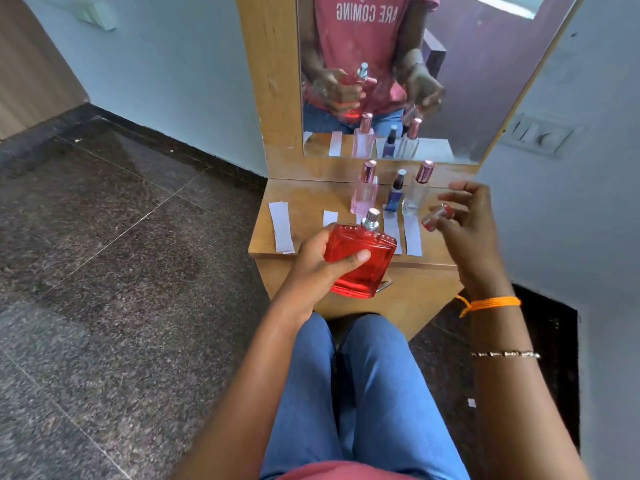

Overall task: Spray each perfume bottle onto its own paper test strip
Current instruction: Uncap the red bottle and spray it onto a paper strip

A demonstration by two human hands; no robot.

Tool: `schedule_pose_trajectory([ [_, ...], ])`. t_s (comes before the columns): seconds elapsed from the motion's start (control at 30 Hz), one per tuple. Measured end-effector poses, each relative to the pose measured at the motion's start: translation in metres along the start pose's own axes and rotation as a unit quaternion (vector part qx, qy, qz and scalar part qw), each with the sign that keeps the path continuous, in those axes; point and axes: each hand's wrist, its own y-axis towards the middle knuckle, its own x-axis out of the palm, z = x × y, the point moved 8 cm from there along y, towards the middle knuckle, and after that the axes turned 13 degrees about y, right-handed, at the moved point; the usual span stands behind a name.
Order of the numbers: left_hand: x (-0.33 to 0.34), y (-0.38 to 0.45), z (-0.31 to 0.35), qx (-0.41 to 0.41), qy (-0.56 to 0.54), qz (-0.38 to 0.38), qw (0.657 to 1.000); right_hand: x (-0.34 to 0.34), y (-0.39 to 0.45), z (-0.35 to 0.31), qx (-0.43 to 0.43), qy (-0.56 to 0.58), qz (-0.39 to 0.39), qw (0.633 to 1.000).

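My left hand (320, 259) grips a flat red perfume bottle (360, 261) above the shelf's front edge, its silver spray nozzle (371, 219) bare. My right hand (464, 216) holds the bottle's red cap (437, 217) between thumb and fingers, off to the right. Three capped bottles stand at the back of the wooden shelf (311, 199): a pale pink bottle (365, 192), a small blue bottle (394, 194) and a clear bottle (417, 194). Several white paper strips lie flat in a row in front of them, among them a left strip (281, 226) and a right strip (412, 237).
A mirror (398, 74) in a wooden frame rises behind the shelf and reflects the bottles and my hands. Blue walls close in on both sides, with a switch plate (535, 135) on the right wall. Dark stone floor (121, 237) spreads to the left. My knees sit under the shelf.
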Motion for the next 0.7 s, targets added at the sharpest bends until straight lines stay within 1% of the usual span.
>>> schedule_pose_trajectory([
  [0.07,0.005,0.001,-0.004,-0.007,-0.001,-0.002,1.000,-0.014,0.000,0.010,-0.019,-0.069,0.025,0.997],
  [0.17,0.011,0.002,-0.009,-0.013,0.003,-0.005,1.000,-0.017,-0.002,0.027,-0.010,-0.114,0.015,0.993],
  [0.23,0.015,0.003,-0.010,-0.012,0.004,-0.012,1.000,-0.015,-0.005,0.036,-0.003,-0.128,0.009,0.992],
  [0.33,0.019,0.005,-0.012,-0.012,-0.004,-0.016,1.000,-0.016,-0.007,0.040,0.012,-0.116,0.008,0.993],
  [0.37,0.021,0.005,-0.013,-0.013,-0.009,-0.018,1.000,-0.016,-0.009,0.036,0.002,-0.119,0.011,0.993],
  [0.43,0.023,0.005,-0.014,-0.020,-0.015,-0.017,1.000,-0.015,-0.015,0.018,-0.053,-0.126,0.029,0.990],
  [0.47,0.023,0.005,-0.014,-0.024,-0.019,-0.013,0.999,-0.012,-0.020,0.007,-0.076,-0.104,0.032,0.991],
  [0.5,0.023,0.005,-0.013,-0.027,-0.021,-0.008,0.999,-0.006,-0.024,-0.001,-0.079,-0.065,0.019,0.995],
  [0.53,0.022,0.005,-0.012,-0.030,-0.022,-0.003,0.999,0.003,-0.028,-0.006,-0.066,-0.024,-0.018,0.997],
  [0.57,0.022,0.006,-0.012,-0.032,-0.021,0.002,0.999,0.016,-0.032,-0.009,-0.042,0.006,-0.078,0.996],
  [0.63,0.019,0.008,-0.009,-0.036,-0.017,0.015,0.999,0.045,-0.046,-0.007,0.013,0.035,-0.212,0.976],
  [0.67,0.019,0.008,-0.008,-0.039,-0.010,0.018,0.999,0.055,-0.053,-0.003,0.027,0.045,-0.258,0.965],
  [0.7,0.018,0.008,-0.007,-0.043,-0.004,0.017,0.999,0.062,-0.057,-0.001,0.027,0.050,-0.280,0.958],
])
